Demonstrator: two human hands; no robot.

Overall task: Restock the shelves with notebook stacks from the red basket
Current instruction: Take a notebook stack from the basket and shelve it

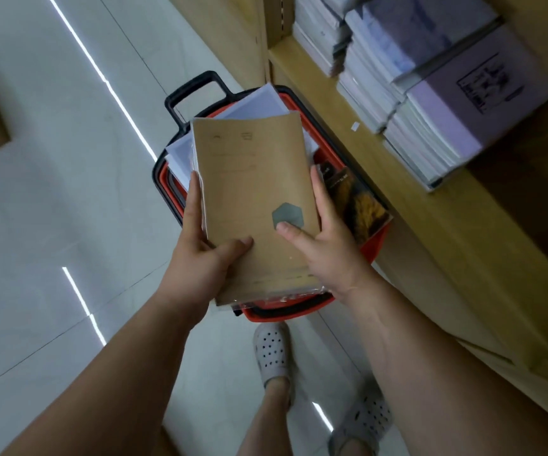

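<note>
Left hand (200, 255) and right hand (331, 248) grip notebook stack (252, 192) over red basket (267, 316); glossy tile floor (52, 209).

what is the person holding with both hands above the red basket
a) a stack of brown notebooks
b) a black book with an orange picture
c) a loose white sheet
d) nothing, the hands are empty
a: the left hand and the right hand both grip the stack of brown notebooks over the red basket, with each thumb on the top cover.
</note>
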